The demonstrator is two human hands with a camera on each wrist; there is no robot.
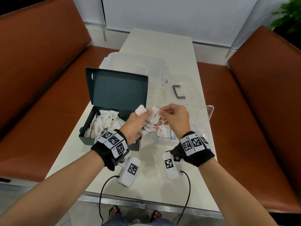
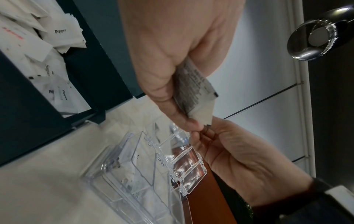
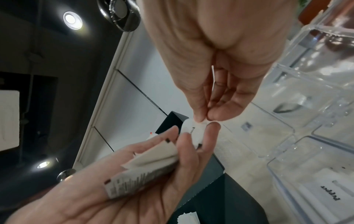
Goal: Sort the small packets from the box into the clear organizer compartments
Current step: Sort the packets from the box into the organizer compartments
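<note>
A dark box (image 1: 134, 146) stands open at the left of the table, with several white packets (image 1: 104, 121) inside. My left hand (image 1: 136, 123) hovers beside it and grips a fanned bunch of packets (image 3: 153, 159), one with red print (image 1: 140, 110). My right hand (image 1: 175, 118) pinches the top corner of a pepper packet (image 1: 154, 115) that sticks out of this bunch. Just below and to the right of the hands lies the clear organizer (image 1: 203, 111), its lid open. A pepper packet (image 3: 329, 194) lies in one of its near compartments.
A grey bracket-shaped handle (image 1: 178, 92) and a translucent bin (image 1: 135, 66) sit farther back on the white table (image 1: 162, 46). Brown benches (image 1: 40, 79) flank the table on both sides. The box's raised lid (image 1: 117, 90) stands behind my left hand.
</note>
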